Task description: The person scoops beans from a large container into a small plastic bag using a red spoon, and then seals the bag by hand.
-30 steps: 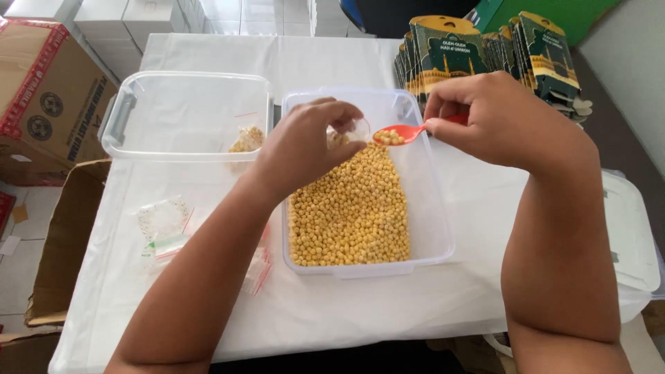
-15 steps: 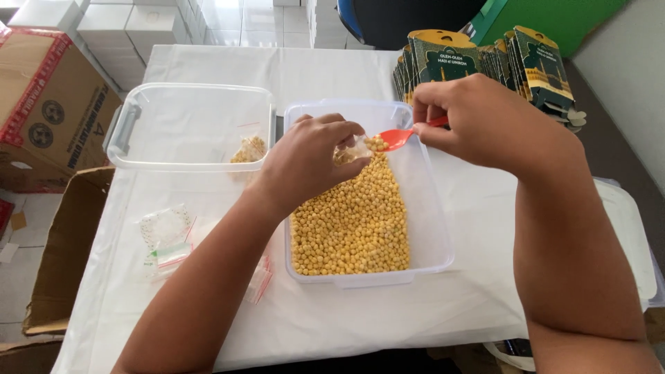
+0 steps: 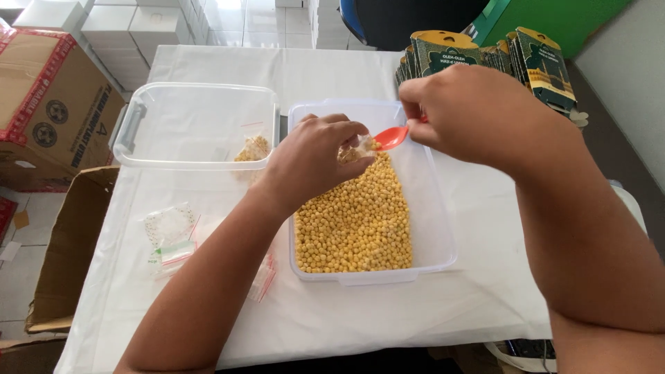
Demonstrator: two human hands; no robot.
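My left hand (image 3: 308, 161) pinches a small clear plastic bag (image 3: 355, 149) that holds some yellow beans, above a clear tub (image 3: 433, 208) of yellow beans (image 3: 353, 221). My right hand (image 3: 471, 114) grips a red plastic spoon (image 3: 391, 137), whose bowl sits at the bag's mouth. Both hands hover over the far half of the tub.
A second clear tub (image 3: 194, 125) to the left holds one filled little bag (image 3: 253, 147). Empty small zip bags (image 3: 170, 235) lie on the white tablecloth at the left. A row of dark green and gold packets (image 3: 485, 52) stands at the back right. Cardboard boxes (image 3: 48, 97) sit off the table's left side.
The red spoon has moved left to the mouth of the bag. My left hand has stayed over the tub, holding the bag.
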